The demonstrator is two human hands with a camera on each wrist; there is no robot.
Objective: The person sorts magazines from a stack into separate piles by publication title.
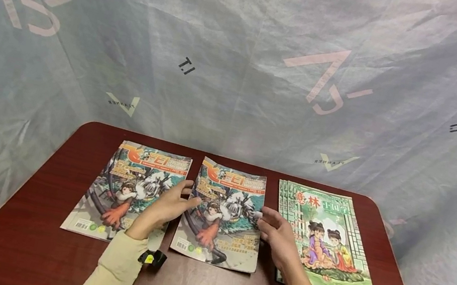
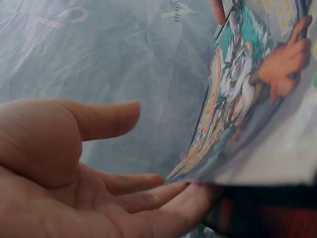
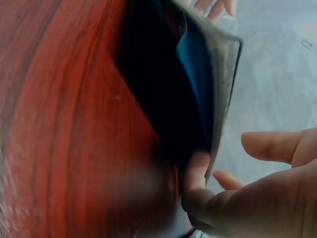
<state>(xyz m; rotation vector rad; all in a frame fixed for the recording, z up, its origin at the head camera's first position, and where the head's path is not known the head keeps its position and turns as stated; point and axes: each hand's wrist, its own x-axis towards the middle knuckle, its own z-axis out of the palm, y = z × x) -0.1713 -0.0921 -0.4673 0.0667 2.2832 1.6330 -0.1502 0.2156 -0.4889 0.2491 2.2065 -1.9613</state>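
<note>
A comic magazine with an orange title and a red-gloved figure (image 1: pixel 221 207) is between my two hands at the middle of the table. My left hand (image 1: pixel 169 206) is at its left edge; in the left wrist view the straight fingers (image 2: pixel 163 201) reach under that edge and the thumb stands apart. My right hand (image 1: pixel 282 238) is at the opposite edge. Its fingertips (image 3: pixel 198 166) touch the side of the magazine (image 3: pixel 225 74) in the right wrist view, with the thumb away from it. The magazine's dark underside shows there, its edge raised off the tabletop.
Left of it lie magazines with the same cover (image 1: pixel 129 186), the edges slightly offset. On the right is a fanned stack of green-covered magazines (image 1: pixel 324 276), close to my right hand. A grey printed sheet (image 1: pixel 242 63) hangs behind the dark red table (image 1: pixel 30 199).
</note>
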